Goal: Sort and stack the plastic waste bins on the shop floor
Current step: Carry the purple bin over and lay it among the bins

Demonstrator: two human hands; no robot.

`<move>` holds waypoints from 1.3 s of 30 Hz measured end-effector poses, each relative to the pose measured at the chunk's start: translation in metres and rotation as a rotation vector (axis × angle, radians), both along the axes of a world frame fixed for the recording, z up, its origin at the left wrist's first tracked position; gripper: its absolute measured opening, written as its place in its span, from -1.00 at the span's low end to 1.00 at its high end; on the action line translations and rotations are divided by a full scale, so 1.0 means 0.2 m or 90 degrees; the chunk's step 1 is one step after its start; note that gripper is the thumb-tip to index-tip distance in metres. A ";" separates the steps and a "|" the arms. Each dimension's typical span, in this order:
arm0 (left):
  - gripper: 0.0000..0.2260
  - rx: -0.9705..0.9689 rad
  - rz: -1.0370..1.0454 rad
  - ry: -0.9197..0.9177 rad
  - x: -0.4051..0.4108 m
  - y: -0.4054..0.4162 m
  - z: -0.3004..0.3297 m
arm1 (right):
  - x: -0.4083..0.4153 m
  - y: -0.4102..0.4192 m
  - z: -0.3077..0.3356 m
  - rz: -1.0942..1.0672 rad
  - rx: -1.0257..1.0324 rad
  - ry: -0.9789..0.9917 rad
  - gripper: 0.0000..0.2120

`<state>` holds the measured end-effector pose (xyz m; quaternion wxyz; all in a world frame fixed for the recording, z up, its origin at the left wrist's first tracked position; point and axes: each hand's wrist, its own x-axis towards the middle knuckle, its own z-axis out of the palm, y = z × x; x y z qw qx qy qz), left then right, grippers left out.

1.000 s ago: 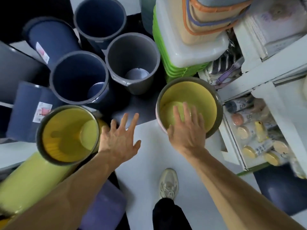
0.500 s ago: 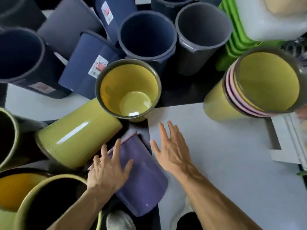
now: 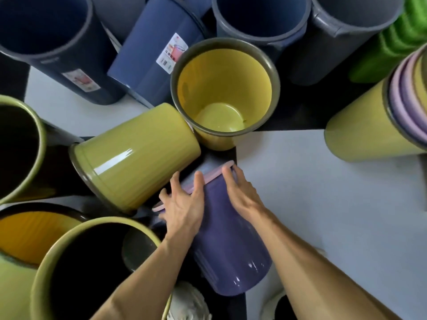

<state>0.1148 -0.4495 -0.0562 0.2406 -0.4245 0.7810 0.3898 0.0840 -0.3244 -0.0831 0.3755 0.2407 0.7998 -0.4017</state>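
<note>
Between crowded bins, left hand [image 3: 182,209] and right hand [image 3: 240,192] grip the purple bin [image 3: 231,245] near its rim

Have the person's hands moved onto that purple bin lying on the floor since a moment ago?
Yes. Both the left hand and the right hand have come forward onto the purple bin, gripping it near its pink rim; earlier they hovered open above it.
</note>
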 end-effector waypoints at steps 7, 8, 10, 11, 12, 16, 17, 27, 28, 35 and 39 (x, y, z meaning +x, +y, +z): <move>-0.51 -0.018 -0.039 0.070 -0.06 0.38 0.43 | 0.01 0.45 0.48 -0.202 0.054 0.019 -0.37; -0.52 -0.023 -0.035 0.070 -0.09 0.44 0.52 | 0.00 0.52 0.58 -0.241 0.057 0.013 -0.37; -0.53 -0.031 -0.024 0.053 -0.17 0.54 0.68 | -0.02 0.66 0.76 -0.306 0.057 -0.003 -0.42; -0.52 -0.033 -0.016 0.040 -0.22 0.59 0.75 | -0.04 0.73 0.83 -0.324 0.058 -0.010 -0.49; -0.50 -0.037 -0.006 0.026 -0.27 0.62 0.82 | -0.06 0.80 0.92 -0.333 0.062 -0.014 -0.58; -0.60 -0.079 -0.050 0.000 -0.42 0.74 1.04 | -0.15 1.04 1.23 -0.303 0.120 -0.018 -0.59; -0.62 -0.089 -0.073 0.006 -0.45 0.78 1.10 | -0.17 1.09 1.29 -0.282 0.149 -0.006 -0.52; -0.92 -0.177 -0.139 0.351 -0.76 1.21 1.70 | -0.35 1.47 1.77 -0.219 0.249 0.338 -0.25; -0.95 -0.174 -0.147 0.394 -0.78 1.26 1.74 | -0.37 1.52 1.79 -0.234 0.239 0.402 -0.20; -0.32 -0.116 -0.304 0.520 -0.94 1.62 1.76 | -0.44 1.87 1.83 -0.283 0.297 0.526 -0.13; -0.23 -0.067 -0.370 0.480 -1.03 1.87 1.67 | -0.45 2.09 1.79 -0.316 0.330 0.461 -0.13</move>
